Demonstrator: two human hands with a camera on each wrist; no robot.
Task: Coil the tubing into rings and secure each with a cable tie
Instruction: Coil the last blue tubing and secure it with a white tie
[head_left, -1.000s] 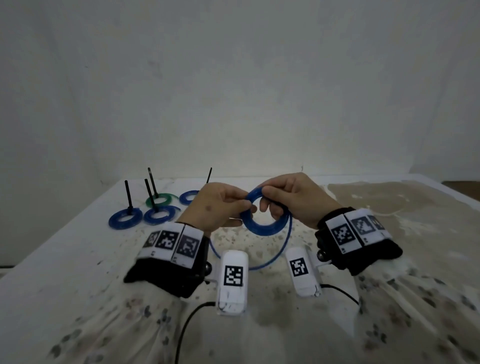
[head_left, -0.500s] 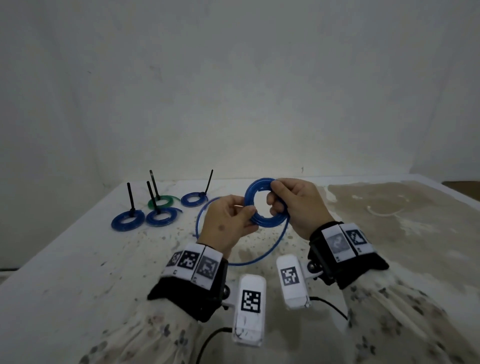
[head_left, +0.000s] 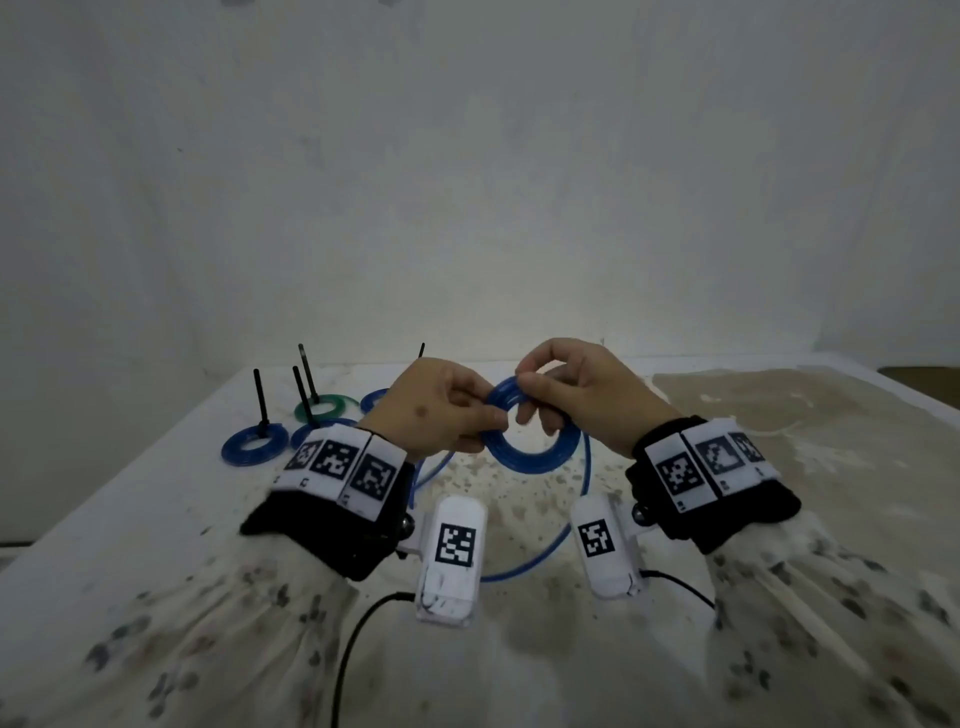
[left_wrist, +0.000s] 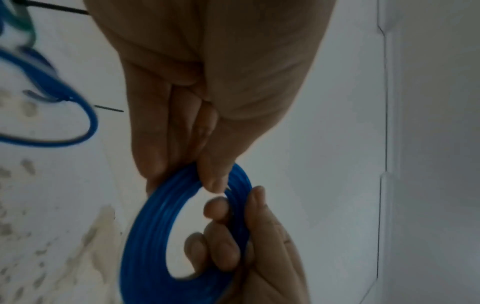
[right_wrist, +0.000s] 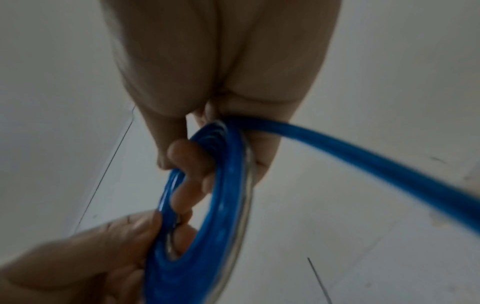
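Note:
A blue tubing coil (head_left: 530, 457) is held above the table between both hands. My left hand (head_left: 457, 415) pinches the coil's left side (left_wrist: 155, 216) with thumb and fingers. My right hand (head_left: 550, 395) grips the top right of the coil (right_wrist: 223, 185), with fingers hooked through its hole. A loose tail of blue tubing (head_left: 561, 535) hangs from the coil and loops down onto the table; in the right wrist view the tail (right_wrist: 363, 162) runs off to the right.
Finished rings lie at the back left: blue ones (head_left: 254, 446) and a green one (head_left: 322, 408), each with a black cable tie (head_left: 260, 397) standing up. The stained white table (head_left: 156, 519) meets a white wall behind. A brownish patch (head_left: 805, 415) covers the right side.
Both hands have shifted along the coil and lowered it slightly. The right hand has moved to the coil's top, and the loose tail's loop now lies nearer me.

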